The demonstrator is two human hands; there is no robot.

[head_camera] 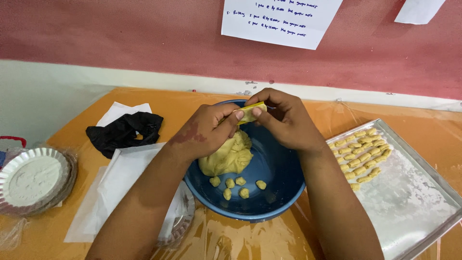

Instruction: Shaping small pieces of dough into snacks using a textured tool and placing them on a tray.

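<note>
A blue bowl sits in the middle of the orange table and holds a lump of pale yellow dough plus several small dough balls near its front. Above the bowl, my left hand and my right hand meet around a small yellow tool with a bit of dough on it. Fingertips of both hands pinch that tool. To the right, a metal baking tray dusted with flour carries several shaped dough pieces in rows at its far corner.
A fluted foil dish of white flour stands at the left edge. A black cloth lies on white paper at the left. Clear plastic film covers the table. Paper sheets hang on the red wall.
</note>
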